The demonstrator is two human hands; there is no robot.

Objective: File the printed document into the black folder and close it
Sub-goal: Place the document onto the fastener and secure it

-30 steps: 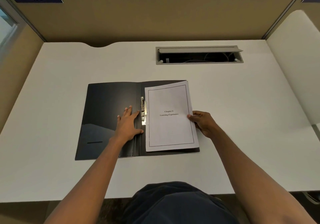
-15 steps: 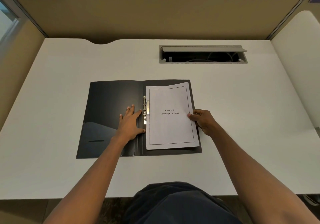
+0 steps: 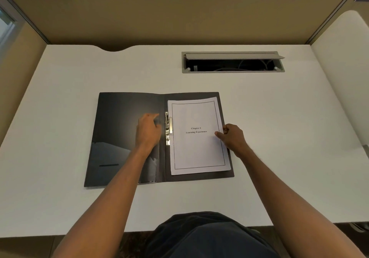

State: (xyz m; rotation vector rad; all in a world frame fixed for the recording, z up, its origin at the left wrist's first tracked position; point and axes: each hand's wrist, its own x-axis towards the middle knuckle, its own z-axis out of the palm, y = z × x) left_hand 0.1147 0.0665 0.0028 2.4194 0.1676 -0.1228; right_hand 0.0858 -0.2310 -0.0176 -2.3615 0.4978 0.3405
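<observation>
black folder [image 3: 123, 130] lying open and flat on the white desk [image 3: 60, 102], left cover bare and glossy. left hand [image 3: 148, 131] resting on that cover just beside the metal clip [image 3: 168, 128] at the spine, fingers loosely curled toward the clip, gripping nothing. printed document [image 3: 196, 136] lying on the right cover, slightly askew, with the right hand [image 3: 232, 138] at its right edge, thumb on top of the sheet pinching the edge; open cable tray [image 3: 232, 62] further back on the right.

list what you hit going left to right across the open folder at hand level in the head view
folder's left cover → left hand → metal clip → printed document → right hand → bare desk
</observation>
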